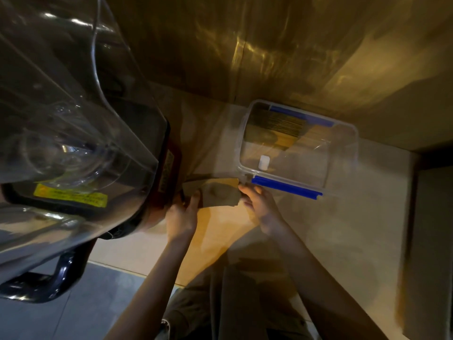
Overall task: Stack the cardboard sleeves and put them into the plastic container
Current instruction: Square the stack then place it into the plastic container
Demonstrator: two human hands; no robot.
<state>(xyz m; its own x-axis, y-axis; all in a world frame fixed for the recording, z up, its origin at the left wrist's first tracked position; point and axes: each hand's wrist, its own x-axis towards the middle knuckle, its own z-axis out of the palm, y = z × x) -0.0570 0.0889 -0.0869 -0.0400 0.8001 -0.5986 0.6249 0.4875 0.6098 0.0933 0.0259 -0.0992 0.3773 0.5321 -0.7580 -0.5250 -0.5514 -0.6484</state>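
A flat stack of brown cardboard sleeves (218,192) lies low over the wooden counter, held between both hands. My left hand (182,214) grips its left edge with the thumb on top. My right hand (259,204) holds its right edge with the fingertips. Just to the right and behind stands the clear plastic container (343,163) with blue clips on its near and far rims. Brown sleeves stand packed on edge along its far side, and a small white piece (264,162) lies on its floor.
A large clear plastic machine dome with a yellow label (71,195) fills the left side, close to my left hand. A glossy wall rises behind the counter. A dark panel (431,241) stands at the right edge. The floor and my trousers show below.
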